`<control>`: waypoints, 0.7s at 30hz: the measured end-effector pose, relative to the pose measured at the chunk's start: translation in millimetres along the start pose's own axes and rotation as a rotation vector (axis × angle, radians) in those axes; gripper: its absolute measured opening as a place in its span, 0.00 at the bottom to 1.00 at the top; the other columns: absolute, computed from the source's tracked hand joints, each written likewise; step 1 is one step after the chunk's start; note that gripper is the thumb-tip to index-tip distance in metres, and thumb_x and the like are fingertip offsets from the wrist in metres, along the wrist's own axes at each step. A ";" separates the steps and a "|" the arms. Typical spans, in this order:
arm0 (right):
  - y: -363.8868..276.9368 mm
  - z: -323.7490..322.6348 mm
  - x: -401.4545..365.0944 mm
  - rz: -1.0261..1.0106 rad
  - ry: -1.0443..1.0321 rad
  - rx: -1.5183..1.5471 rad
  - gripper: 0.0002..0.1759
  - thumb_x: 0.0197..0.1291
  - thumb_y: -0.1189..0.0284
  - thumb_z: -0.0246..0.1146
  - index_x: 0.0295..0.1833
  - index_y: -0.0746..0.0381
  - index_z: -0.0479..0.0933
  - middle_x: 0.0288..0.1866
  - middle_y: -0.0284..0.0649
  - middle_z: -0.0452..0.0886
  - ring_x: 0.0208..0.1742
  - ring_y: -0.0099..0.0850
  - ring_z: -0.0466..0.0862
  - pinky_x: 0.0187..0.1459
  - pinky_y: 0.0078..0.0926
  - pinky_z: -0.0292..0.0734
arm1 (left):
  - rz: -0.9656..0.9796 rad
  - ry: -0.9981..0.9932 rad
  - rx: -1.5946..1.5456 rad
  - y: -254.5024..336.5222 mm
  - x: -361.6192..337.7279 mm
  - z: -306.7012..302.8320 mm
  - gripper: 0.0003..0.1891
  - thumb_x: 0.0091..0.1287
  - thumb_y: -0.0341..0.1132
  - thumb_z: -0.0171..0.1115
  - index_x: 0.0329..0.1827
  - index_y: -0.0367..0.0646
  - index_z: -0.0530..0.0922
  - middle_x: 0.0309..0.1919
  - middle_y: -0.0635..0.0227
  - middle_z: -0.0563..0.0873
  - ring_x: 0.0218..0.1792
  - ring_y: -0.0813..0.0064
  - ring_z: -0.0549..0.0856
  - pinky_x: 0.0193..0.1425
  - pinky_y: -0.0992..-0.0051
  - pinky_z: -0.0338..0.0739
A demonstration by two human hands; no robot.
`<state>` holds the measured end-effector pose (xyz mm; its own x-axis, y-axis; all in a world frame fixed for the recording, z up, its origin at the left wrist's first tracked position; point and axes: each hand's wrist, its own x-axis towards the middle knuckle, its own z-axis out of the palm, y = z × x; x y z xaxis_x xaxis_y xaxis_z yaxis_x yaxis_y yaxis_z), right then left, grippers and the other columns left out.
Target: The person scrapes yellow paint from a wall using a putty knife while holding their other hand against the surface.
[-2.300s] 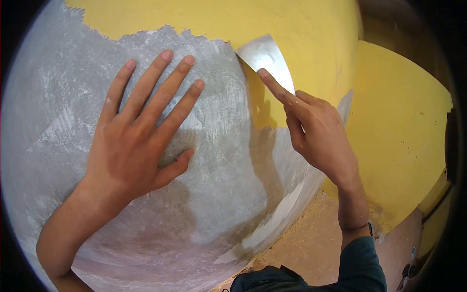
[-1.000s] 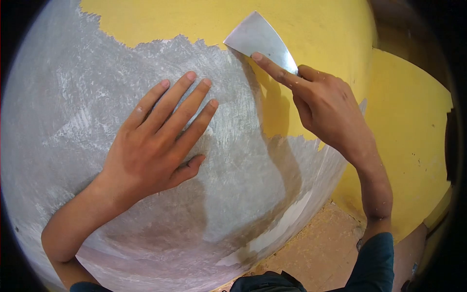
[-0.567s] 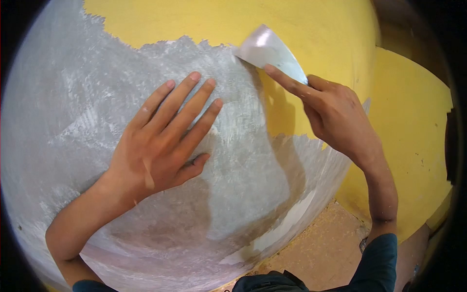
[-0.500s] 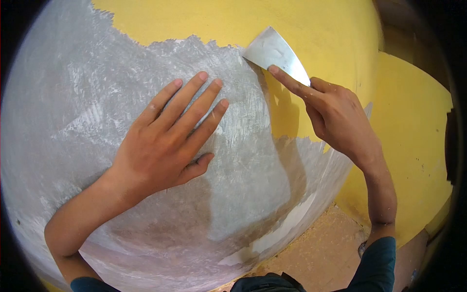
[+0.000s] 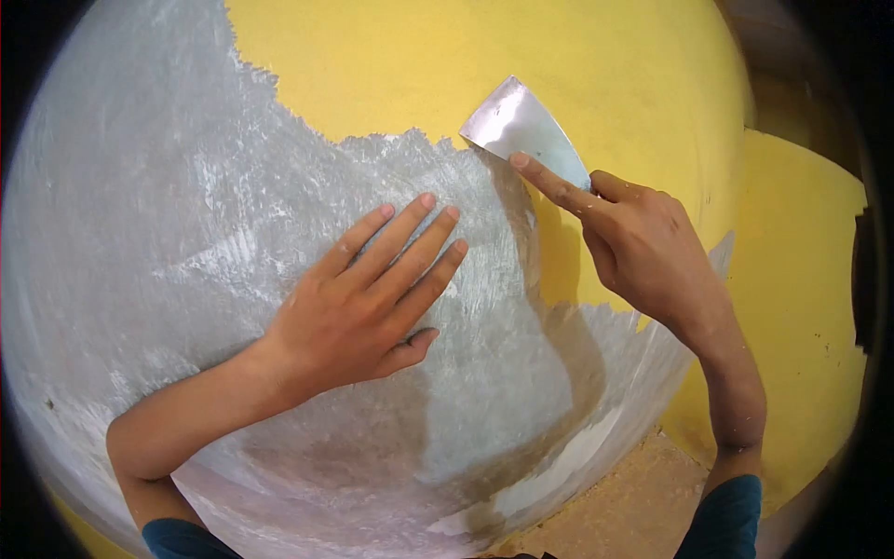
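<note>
A scraper with a broad, shiny metal blade is in my right hand. My index finger lies stretched along the blade and the other fingers curl round the handle, which is mostly hidden. The blade's left corner meets the ragged border between yellow paint and bare grey surface on a large rounded body. Flat on the grey part, left of the scraper, rests my left hand, its fingers spread and nothing in it. A strip of yellow remains visible between my right hand and the grey area.
Beyond my right forearm stands a second yellow curved panel, with a dark piece at its right edge. Brownish ground strewn with small yellowish bits shows at the bottom right. The rounded body fills most of the view.
The view has shifted, so the surface and both hands appear lower. The scraper has slid slightly left along the paint border. My left hand keeps roughly its place on the grey surface.
</note>
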<state>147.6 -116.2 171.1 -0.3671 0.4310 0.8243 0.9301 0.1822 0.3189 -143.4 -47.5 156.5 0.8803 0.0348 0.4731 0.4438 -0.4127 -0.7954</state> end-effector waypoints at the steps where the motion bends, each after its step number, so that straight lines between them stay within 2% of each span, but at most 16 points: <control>1: 1.6 -1.6 -4.1 0.026 -0.035 -0.017 0.45 0.64 0.83 0.62 0.83 0.33 0.67 0.29 0.44 0.77 0.27 0.42 0.80 0.36 0.42 0.80 | 0.010 -0.007 0.005 -0.7 0.0 -0.3 0.39 0.63 0.51 0.68 0.78 0.45 0.74 0.81 0.54 0.70 0.83 0.52 0.66 0.87 0.52 0.59; 5: 4.7 1.3 -14.1 0.077 -0.101 -0.050 0.45 0.64 0.83 0.62 0.83 0.34 0.68 0.29 0.45 0.77 0.27 0.42 0.80 0.36 0.42 0.80 | -0.003 -0.008 0.029 0.3 -1.3 -0.2 0.40 0.65 0.53 0.66 0.79 0.45 0.72 0.81 0.54 0.70 0.84 0.53 0.65 0.87 0.52 0.57; 10: 4.9 -4.1 -12.8 0.019 -0.009 0.018 0.45 0.63 0.84 0.60 0.83 0.36 0.69 0.28 0.44 0.76 0.26 0.40 0.78 0.35 0.42 0.79 | 0.000 -0.060 0.047 -1.1 1.1 -4.5 0.40 0.67 0.55 0.65 0.80 0.45 0.70 0.82 0.54 0.68 0.84 0.53 0.64 0.87 0.52 0.57; 13: 10.7 -2.0 -21.8 0.051 -0.141 -0.013 0.46 0.61 0.82 0.63 0.83 0.36 0.68 0.31 0.42 0.78 0.27 0.41 0.82 0.32 0.41 0.80 | 0.015 -0.050 0.025 0.2 -0.2 -2.6 0.39 0.69 0.56 0.64 0.80 0.46 0.71 0.82 0.54 0.68 0.84 0.53 0.64 0.87 0.52 0.57; 16: 7.2 -2.5 -13.8 0.055 -0.140 0.038 0.45 0.61 0.82 0.63 0.83 0.37 0.69 0.31 0.42 0.79 0.28 0.40 0.83 0.33 0.40 0.80 | 0.004 -0.037 0.030 0.2 0.8 -3.1 0.39 0.68 0.56 0.64 0.79 0.46 0.72 0.82 0.54 0.69 0.84 0.53 0.65 0.87 0.52 0.57; 18: -0.6 -1.7 -5.0 -0.004 -0.061 0.096 0.45 0.62 0.84 0.61 0.83 0.38 0.69 0.29 0.43 0.77 0.26 0.38 0.79 0.36 0.43 0.79 | 0.004 -0.039 0.023 -0.2 1.9 -4.3 0.39 0.68 0.56 0.65 0.79 0.46 0.73 0.82 0.54 0.69 0.83 0.53 0.65 0.87 0.51 0.58; 21: 5.0 -3.5 -19.7 0.104 -0.137 0.070 0.46 0.63 0.85 0.61 0.83 0.37 0.69 0.29 0.43 0.77 0.26 0.37 0.79 0.36 0.42 0.79 | 0.007 -0.044 0.030 -1.7 0.0 -5.3 0.39 0.67 0.55 0.65 0.79 0.46 0.73 0.81 0.54 0.69 0.83 0.53 0.66 0.87 0.51 0.58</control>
<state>159.5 -126.9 158.1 -0.2716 0.5666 0.7780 0.9618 0.1891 0.1981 -145.1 -51.6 159.8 0.8896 0.0723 0.4510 0.4420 -0.3852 -0.8101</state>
